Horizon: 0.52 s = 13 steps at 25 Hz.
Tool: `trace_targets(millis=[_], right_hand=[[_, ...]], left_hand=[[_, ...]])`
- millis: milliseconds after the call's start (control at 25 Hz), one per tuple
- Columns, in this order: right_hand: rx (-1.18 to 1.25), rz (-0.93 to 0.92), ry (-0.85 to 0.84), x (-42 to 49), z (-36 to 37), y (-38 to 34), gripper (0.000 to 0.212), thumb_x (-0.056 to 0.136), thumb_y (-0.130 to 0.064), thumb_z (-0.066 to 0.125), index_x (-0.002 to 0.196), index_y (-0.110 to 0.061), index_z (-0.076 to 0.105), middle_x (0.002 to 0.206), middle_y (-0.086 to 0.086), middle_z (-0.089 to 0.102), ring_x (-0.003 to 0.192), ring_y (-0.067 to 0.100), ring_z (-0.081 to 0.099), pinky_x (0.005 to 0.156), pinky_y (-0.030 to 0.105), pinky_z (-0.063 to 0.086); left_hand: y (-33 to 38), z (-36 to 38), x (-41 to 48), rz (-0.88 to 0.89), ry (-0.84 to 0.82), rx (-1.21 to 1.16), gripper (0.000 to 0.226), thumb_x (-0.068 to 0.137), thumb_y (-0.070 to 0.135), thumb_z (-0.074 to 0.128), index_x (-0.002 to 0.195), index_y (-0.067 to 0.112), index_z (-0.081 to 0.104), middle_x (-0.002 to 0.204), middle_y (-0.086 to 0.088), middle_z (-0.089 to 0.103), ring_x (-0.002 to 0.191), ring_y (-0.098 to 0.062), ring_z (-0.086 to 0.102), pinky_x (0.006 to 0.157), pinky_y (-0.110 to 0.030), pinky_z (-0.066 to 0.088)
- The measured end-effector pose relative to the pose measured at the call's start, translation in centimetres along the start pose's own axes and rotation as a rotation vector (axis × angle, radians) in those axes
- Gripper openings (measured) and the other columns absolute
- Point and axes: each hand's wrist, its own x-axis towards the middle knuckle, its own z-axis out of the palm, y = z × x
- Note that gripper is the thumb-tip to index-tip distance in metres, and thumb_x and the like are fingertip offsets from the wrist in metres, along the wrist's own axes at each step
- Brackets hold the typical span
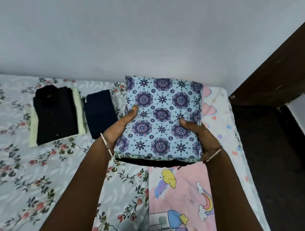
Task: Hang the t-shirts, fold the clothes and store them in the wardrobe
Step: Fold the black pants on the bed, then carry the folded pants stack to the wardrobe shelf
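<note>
A folded stack of clothes [163, 114], topped by light blue cloth with purple mandala prints, is held up over the bed. A black piece shows along the stack's underside. My left hand [120, 126] grips its left edge with the thumb on top. My right hand [197, 134] grips its right edge the same way. On the bed to the left lies a folded black shirt [55, 115] on a pale yellow folded cloth [78, 106]. Beside it lies a folded dark navy garment [100, 113].
The bed has a floral sheet [25, 171] on the left and a pink cartoon-print sheet [181, 194] on the right. A plain grey wall [133, 37] stands behind. A dark wooden panel [279, 68] and dark floor lie to the right.
</note>
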Motion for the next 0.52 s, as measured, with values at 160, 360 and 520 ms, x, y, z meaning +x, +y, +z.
trace_targets(millis=[160,360,520], right_hand=[[-0.039,0.007,-0.052,-3.2,3.3,-0.8,0.058,0.082,-0.014,0.074,0.138,-0.010,0.058,0.131,0.022,0.064,0.120,0.044,0.061,0.102,0.065,0.045],[-0.054,0.023,-0.138,-6.9,6.8,-0.5,0.048,0.087,-0.009,0.069,0.134,-0.006,0.061,0.128,0.023,0.065,0.117,0.043,0.062,0.100,0.064,0.046],[-0.140,0.045,-0.248,-10.2,8.8,-0.6,0.046,0.085,-0.010,0.067,0.131,-0.007,0.064,0.123,0.021,0.068,0.109,0.039,0.067,0.096,0.061,0.050]], left_hand=[[1.3,-1.1,-5.1,0.014,0.061,-0.035,0.067,0.094,0.059,0.029,0.155,0.030,0.020,0.164,0.008,0.016,0.148,-0.008,0.015,0.119,-0.035,0.009],[2.0,-1.7,-12.6,0.046,0.157,-0.041,0.131,0.036,0.102,0.048,0.150,0.040,0.030,0.157,0.013,0.030,0.143,-0.010,0.028,0.119,-0.040,0.011],[-4.4,-4.9,-17.9,0.139,0.204,-0.333,0.087,0.056,0.080,0.076,0.133,0.045,0.057,0.147,0.010,0.050,0.140,-0.018,0.043,0.122,-0.045,0.019]])
